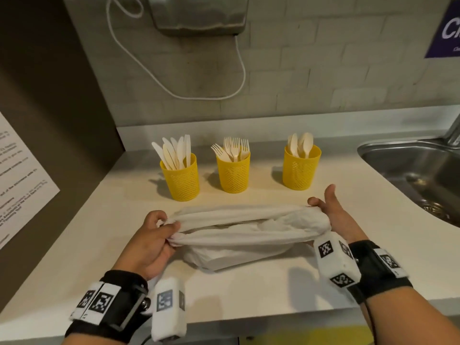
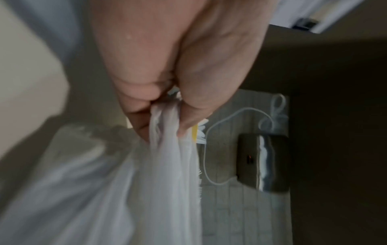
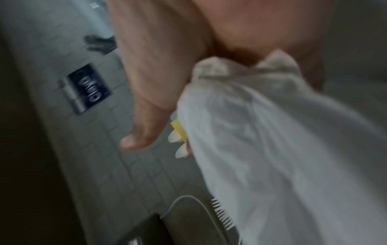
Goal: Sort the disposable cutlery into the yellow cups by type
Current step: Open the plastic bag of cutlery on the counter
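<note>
Three yellow mesh cups stand in a row at the back of the white counter (image 1: 249, 282). The left cup (image 1: 181, 180) holds knives (image 1: 174, 150), the middle cup (image 1: 234, 175) forks (image 1: 234, 148), the right cup (image 1: 300, 170) spoons (image 1: 301, 143). In front of them a white cloth (image 1: 244, 227) is stretched between both hands, its lower folds resting on the counter. My left hand (image 1: 166, 222) pinches its bunched left end (image 2: 163, 165). My right hand (image 1: 321, 197) grips the right end (image 3: 272, 132), thumb sticking up.
A steel sink (image 1: 373, 150) is set into the counter at the right. A metal hand dryer (image 1: 199, 16) with a white cable (image 1: 241, 70) hangs on the tiled wall above the cups. A dark panel with a paper notice (image 1: 22, 180) closes the left side.
</note>
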`<act>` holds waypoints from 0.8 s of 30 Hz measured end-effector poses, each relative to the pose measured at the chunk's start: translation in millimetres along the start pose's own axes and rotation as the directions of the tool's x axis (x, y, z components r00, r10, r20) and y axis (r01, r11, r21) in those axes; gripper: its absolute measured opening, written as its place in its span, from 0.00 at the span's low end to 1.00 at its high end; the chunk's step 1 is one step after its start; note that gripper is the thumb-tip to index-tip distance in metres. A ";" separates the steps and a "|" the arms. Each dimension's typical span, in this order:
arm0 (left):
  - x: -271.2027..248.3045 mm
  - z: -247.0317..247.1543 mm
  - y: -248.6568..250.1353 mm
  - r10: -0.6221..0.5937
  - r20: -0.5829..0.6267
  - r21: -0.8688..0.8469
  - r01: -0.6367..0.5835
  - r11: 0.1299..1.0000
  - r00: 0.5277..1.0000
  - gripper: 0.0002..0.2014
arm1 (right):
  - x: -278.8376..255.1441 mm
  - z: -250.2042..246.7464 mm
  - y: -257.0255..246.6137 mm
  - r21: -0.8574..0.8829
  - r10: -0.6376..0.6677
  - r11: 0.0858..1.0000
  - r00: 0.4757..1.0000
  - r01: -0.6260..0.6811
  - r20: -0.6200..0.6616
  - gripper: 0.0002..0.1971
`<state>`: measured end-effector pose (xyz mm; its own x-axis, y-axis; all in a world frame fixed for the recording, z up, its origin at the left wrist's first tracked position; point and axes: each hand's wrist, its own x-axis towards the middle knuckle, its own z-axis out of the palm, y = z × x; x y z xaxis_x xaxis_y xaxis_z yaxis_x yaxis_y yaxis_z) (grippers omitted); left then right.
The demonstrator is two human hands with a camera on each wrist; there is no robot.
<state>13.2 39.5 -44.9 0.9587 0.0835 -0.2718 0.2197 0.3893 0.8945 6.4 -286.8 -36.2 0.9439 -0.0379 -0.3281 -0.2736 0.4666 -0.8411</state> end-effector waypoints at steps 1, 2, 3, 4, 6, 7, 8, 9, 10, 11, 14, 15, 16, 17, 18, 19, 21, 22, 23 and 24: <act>-0.8 0.6 2.4 0.052 -0.001 0.129 -0.052 0.990 0.999 0.13 | -5.1 2.5 -5.1 0.066 -0.012 0.998 0.996 0.006 0.083 0.27; 0.9 -2.6 3.0 0.119 -0.001 0.280 -0.114 0.953 0.993 0.15 | -8.3 3.2 -9.3 0.036 0.003 0.999 0.991 -0.008 0.134 0.26; -1.1 -4.1 5.5 0.192 0.010 0.461 -0.175 0.870 0.981 0.15 | -9.2 3.5 -13.3 -0.081 0.020 0.997 0.985 -0.006 0.172 0.28; -0.5 -8.5 7.0 0.266 0.035 0.627 -0.229 0.745 0.963 0.15 | -5.3 1.9 -15.1 -0.313 0.026 0.949 0.986 0.026 0.162 0.28; -4.6 -10.8 12.0 0.340 0.149 0.846 -0.297 0.442 0.929 0.17 | -1.3 5.4 -18.7 -0.831 -0.074 0.552 0.996 0.074 0.039 0.21; -9.1 -8.4 13.9 0.350 0.199 0.896 -0.315 0.313 0.915 0.18 | -0.8 10.2 -19.5 -0.942 -0.200 0.327 0.980 0.073 0.007 0.15; -11.0 -6.2 13.3 0.365 0.238 0.912 -0.337 0.236 0.900 0.19 | 1.5 13.1 -19.2 -0.989 -0.317 0.139 0.948 0.059 0.012 0.13; -13.0 -3.3 12.9 0.378 0.249 0.920 -0.340 0.196 0.892 0.18 | 2.7 17.2 -18.3 -0.997 -0.406 0.041 0.913 0.065 0.043 0.16; -13.5 -1.6 11.5 0.392 0.240 0.926 -0.330 0.181 0.888 0.18 | 5.8 18.7 -14.9 -0.997 -0.470 0.025 0.881 0.076 0.055 0.21; -15.3 2.5 11.0 0.401 0.219 0.934 -0.310 0.177 0.889 0.17 | 7.7 20.2 -11.3 -0.995 -0.516 0.065 0.856 0.069 0.026 0.27; -19.5 11.7 10.0 0.371 0.148 0.933 -0.253 0.254 0.917 0.20 | 1.5 26.2 -2.9 -0.985 -0.610 0.171 0.785 0.000 -0.106 0.41; -20.9 13.6 10.6 0.347 0.111 0.921 -0.227 0.316 0.931 0.23 | -1.7 28.0 -2.2 -0.985 -0.631 0.169 0.766 -0.018 -0.122 0.43; -21.6 14.6 10.5 0.328 0.082 0.902 -0.210 0.376 0.941 0.25 | -4.3 29.1 -3.5 -0.981 -0.633 0.195 0.762 -0.012 -0.136 0.45; -22.3 15.1 9.5 0.303 0.059 0.878 -0.194 0.438 0.951 0.26 | -4.4 30.6 -4.4 -0.965 -0.608 0.263 0.778 0.015 -0.154 0.47; -23.4 15.8 7.8 0.280 0.040 0.830 -0.188 0.526 0.959 0.25 | -0.4 30.5 -3.2 -0.943 -0.573 0.324 0.808 0.073 -0.135 0.47; -24.5 16.7 5.5 0.247 0.024 0.745 -0.182 0.642 0.969 0.25 | 2.3 32.4 -0.8 -0.902 -0.491 0.414 0.865 0.123 -0.107 0.46; -25.0 20.6 1.4 0.131 0.006 0.487 -0.118 0.866 0.991 0.25 | 8.8 34.9 4.4 -0.767 -0.318 0.599 0.947 0.230 0.035 0.34; -24.2 23.1 0.6 0.070 -0.004 0.361 -0.063 0.930 0.998 0.25 | 11.4 36.4 10.3 -0.690 -0.244 0.678 0.963 0.253 0.113 0.23; -22.4 24.7 0.7 0.009 -0.012 0.256 -0.006 0.967 1.000 0.24 | 10.5 38.3 12.2 -0.606 -0.188 0.762 0.974 0.228 0.129 0.14; -18.5 23.3 0.8 -0.054 -0.018 0.150 0.056 0.987 0.998 0.23 | 12.5 37.8 13.5 -0.459 -0.117 0.876 0.988 0.148 0.096 0.12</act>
<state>-0.2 17.0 -30.9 0.9420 0.0791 -0.3260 0.2976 0.2517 0.9209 21.4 -247.5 -35.4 0.9828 -0.0070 -0.1844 -0.1844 -0.0023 -0.9828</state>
